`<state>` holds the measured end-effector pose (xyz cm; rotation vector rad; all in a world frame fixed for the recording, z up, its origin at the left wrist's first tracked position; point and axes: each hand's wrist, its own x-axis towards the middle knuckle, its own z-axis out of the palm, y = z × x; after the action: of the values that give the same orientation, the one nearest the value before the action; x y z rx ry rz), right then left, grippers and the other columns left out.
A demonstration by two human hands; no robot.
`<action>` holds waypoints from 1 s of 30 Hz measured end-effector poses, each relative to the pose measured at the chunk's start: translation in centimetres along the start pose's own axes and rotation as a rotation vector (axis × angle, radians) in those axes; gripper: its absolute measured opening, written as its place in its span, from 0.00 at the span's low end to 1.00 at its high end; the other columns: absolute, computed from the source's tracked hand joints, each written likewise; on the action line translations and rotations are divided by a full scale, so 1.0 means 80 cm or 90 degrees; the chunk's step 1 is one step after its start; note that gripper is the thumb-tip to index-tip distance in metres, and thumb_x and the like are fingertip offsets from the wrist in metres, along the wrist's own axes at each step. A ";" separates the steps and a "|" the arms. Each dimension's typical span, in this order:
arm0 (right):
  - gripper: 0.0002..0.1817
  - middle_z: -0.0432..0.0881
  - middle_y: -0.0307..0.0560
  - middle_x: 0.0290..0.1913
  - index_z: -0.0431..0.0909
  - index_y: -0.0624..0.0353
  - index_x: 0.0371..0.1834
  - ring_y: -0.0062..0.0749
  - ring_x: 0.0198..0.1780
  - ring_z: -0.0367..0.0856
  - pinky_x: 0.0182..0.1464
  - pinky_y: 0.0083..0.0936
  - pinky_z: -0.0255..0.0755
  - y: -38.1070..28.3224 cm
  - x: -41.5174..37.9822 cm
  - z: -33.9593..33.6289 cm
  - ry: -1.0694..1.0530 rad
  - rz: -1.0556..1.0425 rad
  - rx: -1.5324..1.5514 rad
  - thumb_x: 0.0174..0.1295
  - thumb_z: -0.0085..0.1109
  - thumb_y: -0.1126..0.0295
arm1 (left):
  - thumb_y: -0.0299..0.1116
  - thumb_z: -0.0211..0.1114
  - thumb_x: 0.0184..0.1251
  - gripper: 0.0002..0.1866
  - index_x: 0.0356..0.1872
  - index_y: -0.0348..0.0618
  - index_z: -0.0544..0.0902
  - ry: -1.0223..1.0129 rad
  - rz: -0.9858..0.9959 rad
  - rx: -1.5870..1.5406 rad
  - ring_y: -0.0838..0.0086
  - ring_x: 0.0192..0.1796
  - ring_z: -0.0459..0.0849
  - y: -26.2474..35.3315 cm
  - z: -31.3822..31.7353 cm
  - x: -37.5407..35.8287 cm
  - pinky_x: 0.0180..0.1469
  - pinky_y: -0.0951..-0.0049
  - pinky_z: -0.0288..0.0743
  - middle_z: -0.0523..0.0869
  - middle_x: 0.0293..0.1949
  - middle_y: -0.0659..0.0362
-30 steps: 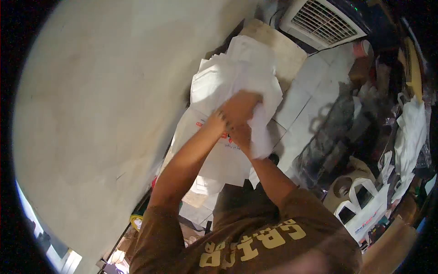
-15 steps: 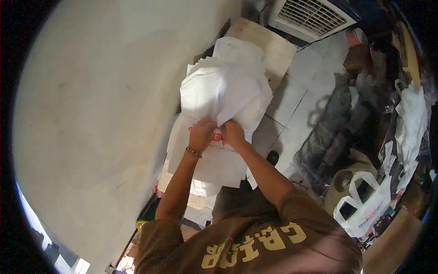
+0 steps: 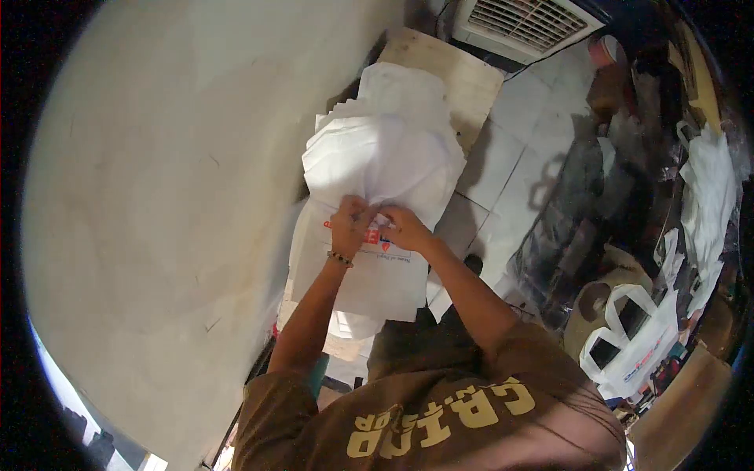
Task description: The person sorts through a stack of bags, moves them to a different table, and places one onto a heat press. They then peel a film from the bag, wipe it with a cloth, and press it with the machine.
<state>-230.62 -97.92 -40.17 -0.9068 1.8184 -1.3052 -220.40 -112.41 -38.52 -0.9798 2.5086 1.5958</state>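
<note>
beneath the left hand (image 3: 350, 226), printed white sheet (image 3: 375, 289)

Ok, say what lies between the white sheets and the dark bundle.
In the head view, pale floor tiles separate the white sheets from the dark bundle.

White sheets (image 3: 412, 153) — thin, overlapping and loosely fanned, with stepped edges along the left — lie as a broad pile on the pale desk (image 3: 475, 78). The upper layers are softly creased, the folds drawing together at the pile's near edge. Nearer the body, a printed white sheet (image 3: 373, 290) lies flat: red lettering, partly covered, above a smaller blue line. Further white layers (image 3: 353, 324) protrude past its near edge.
</note>
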 end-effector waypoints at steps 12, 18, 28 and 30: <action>0.20 0.82 0.51 0.38 0.67 0.61 0.53 0.33 0.41 0.84 0.44 0.31 0.79 0.020 -0.008 -0.001 0.024 -0.018 0.085 0.59 0.64 0.79 | 0.26 0.70 0.61 0.16 0.51 0.40 0.86 -0.197 0.244 0.173 0.50 0.53 0.79 0.000 -0.039 -0.005 0.59 0.57 0.73 0.81 0.44 0.49; 0.13 0.81 0.54 0.40 0.75 0.60 0.42 0.51 0.46 0.80 0.49 0.41 0.76 -0.019 -0.025 0.003 0.042 0.147 0.102 0.54 0.64 0.77 | 0.32 0.68 0.70 0.13 0.52 0.40 0.85 -0.388 0.161 0.168 0.62 0.52 0.82 -0.002 -0.057 0.020 0.53 0.63 0.77 0.85 0.45 0.53; 0.08 0.81 0.52 0.44 0.78 0.62 0.35 0.48 0.51 0.79 0.53 0.39 0.74 -0.041 -0.035 0.048 0.340 -0.044 -0.077 0.54 0.67 0.78 | 0.45 0.66 0.73 0.15 0.44 0.43 0.87 -0.397 -0.139 -0.086 0.81 0.36 0.76 0.010 -0.045 0.029 0.35 0.72 0.71 0.83 0.32 0.66; 0.09 0.79 0.53 0.42 0.78 0.62 0.36 0.49 0.49 0.78 0.50 0.39 0.72 -0.050 -0.038 0.048 0.379 -0.034 -0.166 0.53 0.68 0.77 | 0.44 0.66 0.73 0.14 0.42 0.42 0.87 -0.405 -0.178 -0.115 0.81 0.36 0.76 0.016 -0.046 0.027 0.36 0.73 0.71 0.83 0.31 0.67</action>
<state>-225.27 -98.10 -36.76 -0.7472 2.4821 -1.5042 -221.66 -116.14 -36.48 -0.6498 1.7567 1.7141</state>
